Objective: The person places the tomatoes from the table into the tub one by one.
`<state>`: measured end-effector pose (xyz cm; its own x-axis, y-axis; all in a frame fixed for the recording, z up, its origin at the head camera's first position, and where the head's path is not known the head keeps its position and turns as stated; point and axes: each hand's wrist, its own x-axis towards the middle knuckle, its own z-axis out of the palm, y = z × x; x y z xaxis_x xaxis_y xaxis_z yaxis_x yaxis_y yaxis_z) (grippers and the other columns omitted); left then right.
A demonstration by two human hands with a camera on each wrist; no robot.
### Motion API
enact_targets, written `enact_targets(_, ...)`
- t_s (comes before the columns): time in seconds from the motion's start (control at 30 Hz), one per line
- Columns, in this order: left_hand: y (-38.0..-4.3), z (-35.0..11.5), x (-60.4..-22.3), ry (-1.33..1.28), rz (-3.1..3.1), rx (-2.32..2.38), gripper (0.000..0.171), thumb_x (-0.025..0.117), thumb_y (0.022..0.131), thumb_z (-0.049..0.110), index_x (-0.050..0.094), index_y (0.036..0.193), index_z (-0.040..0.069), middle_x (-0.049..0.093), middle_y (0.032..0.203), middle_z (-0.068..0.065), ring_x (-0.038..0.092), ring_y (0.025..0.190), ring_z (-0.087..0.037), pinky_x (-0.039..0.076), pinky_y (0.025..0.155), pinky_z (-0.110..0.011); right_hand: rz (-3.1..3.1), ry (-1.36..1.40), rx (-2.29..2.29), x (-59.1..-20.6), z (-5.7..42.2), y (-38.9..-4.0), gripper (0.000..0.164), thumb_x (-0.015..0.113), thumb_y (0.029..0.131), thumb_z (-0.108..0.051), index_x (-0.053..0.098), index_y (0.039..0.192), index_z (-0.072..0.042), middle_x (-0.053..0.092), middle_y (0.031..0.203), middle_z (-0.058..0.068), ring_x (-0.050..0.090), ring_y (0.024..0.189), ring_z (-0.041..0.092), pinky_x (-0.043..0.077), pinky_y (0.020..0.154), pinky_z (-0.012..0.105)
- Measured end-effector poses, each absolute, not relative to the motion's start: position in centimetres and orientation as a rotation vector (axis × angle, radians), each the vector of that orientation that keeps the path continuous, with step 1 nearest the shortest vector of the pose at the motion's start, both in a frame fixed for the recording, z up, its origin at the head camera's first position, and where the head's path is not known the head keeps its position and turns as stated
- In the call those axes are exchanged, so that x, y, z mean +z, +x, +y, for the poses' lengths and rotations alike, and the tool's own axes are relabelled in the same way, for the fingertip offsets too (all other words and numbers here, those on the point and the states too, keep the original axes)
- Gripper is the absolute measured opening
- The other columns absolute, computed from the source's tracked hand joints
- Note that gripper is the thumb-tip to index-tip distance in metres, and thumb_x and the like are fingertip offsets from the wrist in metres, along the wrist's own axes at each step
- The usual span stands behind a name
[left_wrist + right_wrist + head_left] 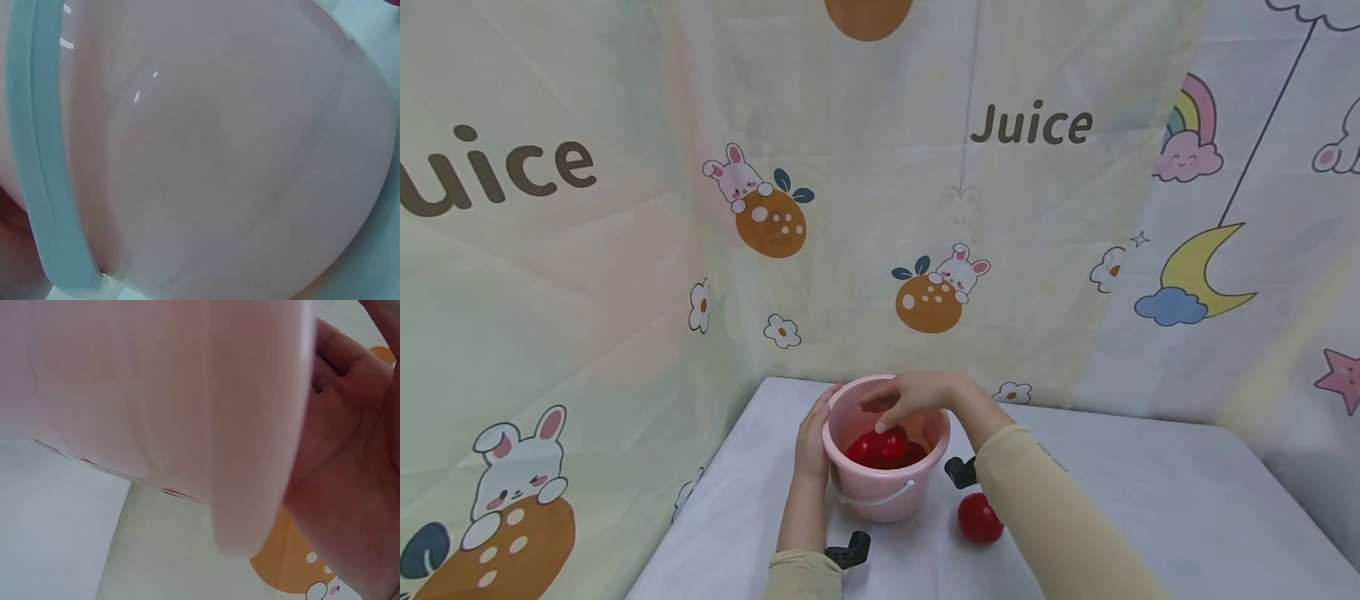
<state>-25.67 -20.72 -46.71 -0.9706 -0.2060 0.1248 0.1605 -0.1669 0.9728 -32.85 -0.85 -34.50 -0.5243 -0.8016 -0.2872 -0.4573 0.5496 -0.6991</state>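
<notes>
A pink bucket [880, 492] stands on the white table, several glossy round red fruits [880, 448] inside it. My left hand [811, 442] holds the bucket by its left side, fingertips up at the rim. Over the bucket's mouth is my right hand [917, 395], palm down, its fingers bent loosely into the opening above the fruit. In the right wrist view its open palm [350, 437] shows beside the bucket rim [262, 425], and nothing is seen in it. The left wrist view is filled by the bucket wall [219, 156] and its pale handle [40, 150].
Another red fruit [980, 518] lies on the table [1120, 500] right of the bucket, close by the right sleeve [1052, 508]. Printed cloth walls [850, 208] stand behind and left of the table. Black wrist cameras [850, 550] sit at both wrists.
</notes>
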Motion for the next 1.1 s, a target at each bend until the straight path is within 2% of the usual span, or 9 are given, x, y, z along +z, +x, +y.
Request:
enact_targets(0.3, -25.7, -20.7, -46.6, 0.064, -1.847, -2.238, 0.038, 0.049, 0.098, 0.047, 0.055, 0.135, 0.041, 0.054, 0.142, 0.015, 0.043, 0.138, -0.015, 0.037, 0.115, -0.052, 2.209, -0.997, -0.752, -35.3, -0.3, -33.0, 0.066, 0.082, 0.077, -0.036, 0.057, 0.138, -0.03, 0.058, 0.137, -0.013, 0.049, 0.133, 0.019, 0.054, 0.098, 0.047)
enact_targets(0.57, -25.8, -20.7, -46.6, 0.078, -1.844, -2.251, 0.039, 0.049, 0.097, 0.048, 0.056, 0.135, 0.041, 0.055, 0.142, 0.015, 0.044, 0.138, -0.015, 0.039, 0.114, -0.052, 2.23, -0.987, -0.763, -35.2, 0.6, -33.0, 0.06, 0.08, 0.077, -0.042, 0.06, 0.133, -0.038, 0.059, 0.135, -0.014, 0.049, 0.134, 0.019, 0.054, 0.098, 0.047)
enact_targets(0.83, -25.7, -20.7, -46.7, 0.067, -1.842, -2.242, 0.039, 0.051, 0.097, 0.048, 0.055, 0.135, 0.041, 0.054, 0.142, 0.015, 0.044, 0.138, -0.014, 0.04, 0.113, -0.051, 2.284, -0.998, -0.856, -34.8, 2.9, -32.6, 0.061, 0.076, 0.081, -0.041, 0.057, 0.138, -0.033, 0.057, 0.141, -0.007, 0.048, 0.135, 0.024, 0.054, 0.097, 0.048)
enact_targets(1.1, -25.8, -20.6, -46.7, 0.068, -1.845, -2.24, 0.04, 0.052, 0.097, 0.047, 0.055, 0.136, 0.04, 0.054, 0.143, 0.014, 0.044, 0.138, -0.016, 0.041, 0.112, -0.051, 2.306, -0.94, -1.046, -35.2, 6.6, -32.1, 0.066, 0.075, 0.08, -0.049, 0.055, 0.14, -0.033, 0.054, 0.146, 0.001, 0.044, 0.138, 0.031, 0.053, 0.097, 0.051)
